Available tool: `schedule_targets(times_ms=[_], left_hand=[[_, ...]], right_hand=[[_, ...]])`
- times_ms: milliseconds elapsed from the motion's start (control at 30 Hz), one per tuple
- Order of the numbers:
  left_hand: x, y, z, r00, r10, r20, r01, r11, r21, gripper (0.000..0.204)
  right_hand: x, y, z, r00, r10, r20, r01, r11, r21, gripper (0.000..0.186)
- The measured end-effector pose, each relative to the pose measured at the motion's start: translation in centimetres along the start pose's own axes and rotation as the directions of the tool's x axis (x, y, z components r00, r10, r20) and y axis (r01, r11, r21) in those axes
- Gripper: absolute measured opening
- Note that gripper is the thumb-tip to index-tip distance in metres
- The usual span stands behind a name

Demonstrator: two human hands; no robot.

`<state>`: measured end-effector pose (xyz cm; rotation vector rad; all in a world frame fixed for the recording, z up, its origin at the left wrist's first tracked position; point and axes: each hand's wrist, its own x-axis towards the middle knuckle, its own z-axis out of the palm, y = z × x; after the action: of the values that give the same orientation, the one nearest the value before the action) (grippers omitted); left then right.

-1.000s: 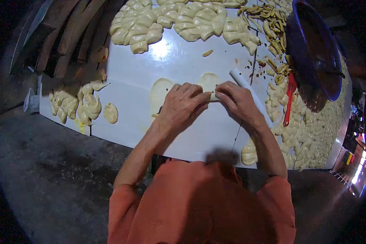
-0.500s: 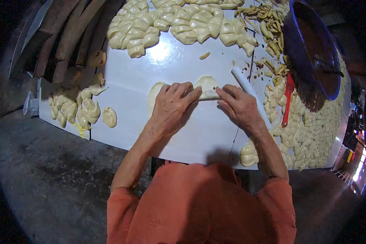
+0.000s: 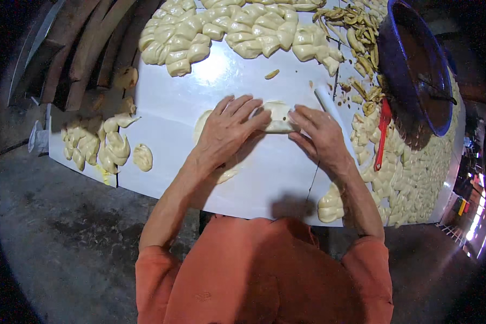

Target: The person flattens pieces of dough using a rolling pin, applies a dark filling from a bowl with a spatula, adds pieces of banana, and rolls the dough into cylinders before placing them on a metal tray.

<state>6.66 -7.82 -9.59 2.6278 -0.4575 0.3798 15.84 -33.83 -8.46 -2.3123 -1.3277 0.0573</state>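
A thin, pale sheet of dough [image 3: 278,110] lies in front of me with its near edge folded into a roll; a small dark speck shows on it. My left hand [image 3: 228,128] is bent over the left end of this sheet, thumb on the fold and fingertips beyond it. At the right end, my right hand [image 3: 323,137] pinches the fold between thumb and fingers. Partly under my left hand is another flattened dough piece [image 3: 201,123]. Beside my right hand, a white rolling pin [image 3: 330,105] lies slantwise, partly covered by that hand.
Glossy dough lumps [image 3: 259,32] spread across the far side of the white table [image 3: 162,129]. Banana-like strips [image 3: 363,46] lie near a blue basin [image 3: 447,121] at right. A red-handled tool [image 3: 383,132] rests by many dough pieces [image 3: 416,183]. Wooden boards [image 3: 83,54] stand at left.
My fingers have shifted slightly along the dough, and its folded edge looks wider. More of the dough piece beneath my left forearm now shows. The rolling pin appears slightly shifted to the right.
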Motion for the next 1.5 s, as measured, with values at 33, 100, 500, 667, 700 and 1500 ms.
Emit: schedule_targets(times_ms=[33,100,500,667,700,1500], left_hand=[[0.0,-0.2,0.1,0.999,0.019,0.032,-0.018,1.000,-0.012,0.033],[-0.2,-0.4,0.1,0.995,0.046,0.089,-0.043,0.998,-0.037,0.020],[-0.3,0.9,-0.1,0.982,-0.188,0.015,0.187,0.981,0.056,0.027],[0.1,1.2,0.4,0.990,-0.133,0.046,0.130,0.990,0.055,0.031],[0.3,1.4,0.5,0.982,-0.191,0.005,0.190,0.979,0.071,0.031],[0.2,4.1,-1.3,0.993,-0.114,0.013,0.115,0.984,-0.138,0.017]], right_hand=[[0.0,-0.2,0.1,0.999,-0.002,0.043,0.002,1.000,0.012,0.040],[0.2,-0.4,0.5,0.999,0.013,0.039,-0.015,0.999,0.030,0.033],[0.5,-0.3,1.3,0.993,0.051,-0.106,-0.061,0.994,-0.091,0.043],[0.9,-0.2,1.4,0.995,0.018,-0.096,-0.028,0.995,-0.100,0.041],[1.2,-0.1,1.4,0.996,0.067,-0.062,-0.075,0.987,-0.142,0.043],[-0.3,-4.1,-3.1,0.993,0.096,0.073,-0.107,0.979,0.175,0.030]])
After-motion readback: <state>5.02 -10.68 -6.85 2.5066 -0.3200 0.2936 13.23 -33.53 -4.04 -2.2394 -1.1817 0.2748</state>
